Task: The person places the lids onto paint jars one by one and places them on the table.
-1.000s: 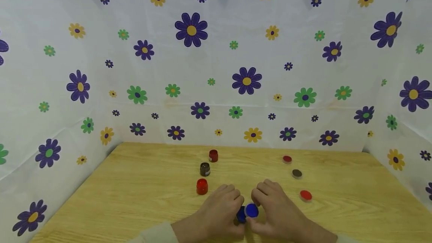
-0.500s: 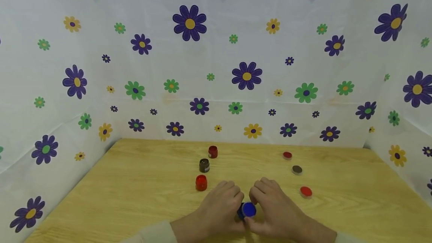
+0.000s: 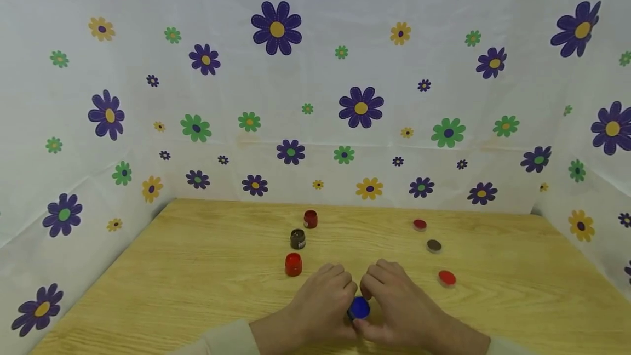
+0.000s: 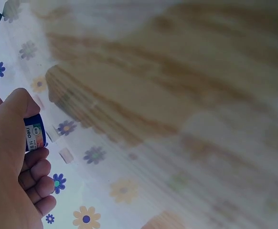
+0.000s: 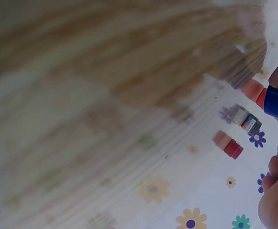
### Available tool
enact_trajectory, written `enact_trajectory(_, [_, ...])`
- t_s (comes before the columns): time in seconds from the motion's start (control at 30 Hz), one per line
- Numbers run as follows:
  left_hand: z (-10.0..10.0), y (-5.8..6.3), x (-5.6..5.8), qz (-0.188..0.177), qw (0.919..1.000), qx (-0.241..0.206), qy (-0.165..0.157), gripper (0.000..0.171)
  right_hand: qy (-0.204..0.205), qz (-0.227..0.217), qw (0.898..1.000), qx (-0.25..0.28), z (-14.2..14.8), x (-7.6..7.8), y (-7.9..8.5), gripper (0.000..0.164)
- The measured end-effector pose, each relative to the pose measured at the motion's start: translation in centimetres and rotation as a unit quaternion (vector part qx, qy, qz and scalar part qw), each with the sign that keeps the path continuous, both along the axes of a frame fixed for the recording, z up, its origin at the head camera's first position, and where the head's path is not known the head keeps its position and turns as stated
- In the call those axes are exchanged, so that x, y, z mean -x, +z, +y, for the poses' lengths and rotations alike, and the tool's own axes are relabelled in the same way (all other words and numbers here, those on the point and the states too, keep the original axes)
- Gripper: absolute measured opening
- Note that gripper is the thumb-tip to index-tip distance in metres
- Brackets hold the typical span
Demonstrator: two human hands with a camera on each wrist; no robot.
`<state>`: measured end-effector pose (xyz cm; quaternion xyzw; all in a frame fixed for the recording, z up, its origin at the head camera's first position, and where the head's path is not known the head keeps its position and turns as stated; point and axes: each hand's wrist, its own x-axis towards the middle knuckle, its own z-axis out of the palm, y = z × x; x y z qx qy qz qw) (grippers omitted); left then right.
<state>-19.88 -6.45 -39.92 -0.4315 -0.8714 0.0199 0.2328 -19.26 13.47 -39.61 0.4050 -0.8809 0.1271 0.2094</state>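
Between both hands at the front of the table is a small paint jar (image 4: 34, 135) with a label, its dark blue paint showing through the wall. My left hand (image 3: 324, 301) grips it between thumb and curled fingers. My right hand (image 3: 398, 307) pinches a round bright blue lid (image 3: 359, 307) by its edge. In the head view the lid overlaps the jar's mouth and hides most of the jar. From the right wrist, the blue lid (image 5: 276, 101) appears under the right thumb, up against the jar.
Left of centre stand three uncapped jars: dark red (image 3: 310, 219), brown (image 3: 298, 239) and bright red (image 3: 293, 264). Three lids lie to the right: dark red (image 3: 419, 225), brown (image 3: 434, 246) and bright red (image 3: 447, 278). A flowered sheet (image 3: 315, 81) surrounds the wooden table (image 3: 207, 267).
My right hand has brought the blue lid leftward, from beside the jar to over its mouth. The left hand keeps its grip. The head view has tilted slightly downward.
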Motion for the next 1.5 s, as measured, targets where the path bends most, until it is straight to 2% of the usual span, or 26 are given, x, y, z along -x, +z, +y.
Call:
enact_trajectory(0.27, [0.14, 0.1, 0.13, 0.046, 0.9989, -0.005, -0.007, 0.044, 0.005, 0.015, 1.0, -0.007, -0.06, 0.07, 0.22, 0.033])
enact_trajectory(0.37, [0.17, 0.09, 0.09, 0.049, 0.9987, -0.009, -0.008, 0.045, 0.005, 0.018, 1.0, -0.009, -0.05, 0.06, 0.19, 0.033])
enact_trajectory(0.57, [0.26, -0.03, -0.06, 0.039, 0.9987, -0.025, -0.02, 0.041, -0.002, 0.018, 1.0, -0.008, 0.07, -0.04, 0.1, 0.033])
enact_trajectory(0.83, [0.05, 0.12, 0.04, 0.018, 0.9997, -0.015, -0.004, 0.038, -0.027, -0.007, 1.0, 0.001, 0.0, 0.04, 0.12, 0.039])
enact_trajectory(1.0, [-0.05, -0.25, 0.03, 0.011, 0.9993, -0.036, -0.007, 0.035, -0.002, -0.016, 1.0, 0.012, 0.14, -0.04, -0.12, 0.031])
enact_trajectory(1.17, [0.01, -0.19, 0.06, 0.006, 0.9983, -0.058, -0.007, 0.035, 0.012, 0.009, 1.0, 0.013, 0.15, 0.09, -0.07, 0.03])
enact_trajectory(1.5, [0.1, -0.23, 0.09, 0.012, 0.9977, -0.067, -0.008, 0.039, 0.026, 0.049, 0.998, 0.019, 0.02, 0.11, -0.19, 0.028])
